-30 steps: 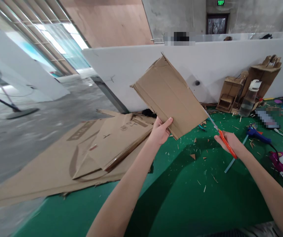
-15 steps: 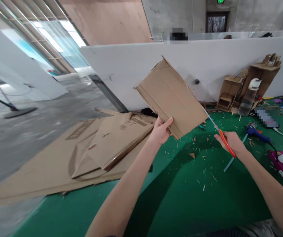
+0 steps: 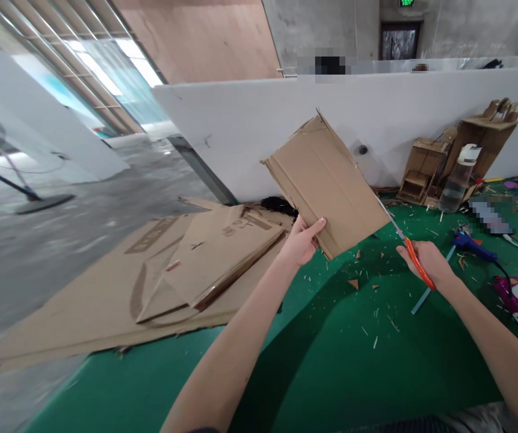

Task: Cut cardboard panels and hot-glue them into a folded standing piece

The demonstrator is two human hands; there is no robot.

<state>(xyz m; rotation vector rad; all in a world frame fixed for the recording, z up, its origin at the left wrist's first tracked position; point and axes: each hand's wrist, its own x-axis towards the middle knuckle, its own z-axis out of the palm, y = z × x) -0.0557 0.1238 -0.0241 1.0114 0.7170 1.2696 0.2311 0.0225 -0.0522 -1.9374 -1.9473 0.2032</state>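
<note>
1. One wide green counter [image 3: 376, 379] carries flat brown cardboard sheets [image 3: 222, 252] on its left part.
2. One rectangular brown cardboard piece [image 3: 326, 180] is raised, tilted, above the counter.
3. The left hand [image 3: 302, 242] grasps its lower left edge.
4. The right hand [image 3: 430, 263] grips orange-handled metal scissors [image 3: 418, 264], whose blades reach its right edge.
5. Small cardboard scraps [image 3: 353, 284] lie below.

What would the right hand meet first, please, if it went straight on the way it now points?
Probably the cardboard sheet: the scissors in the right hand reach its right edge, though depth is unclear.
</note>
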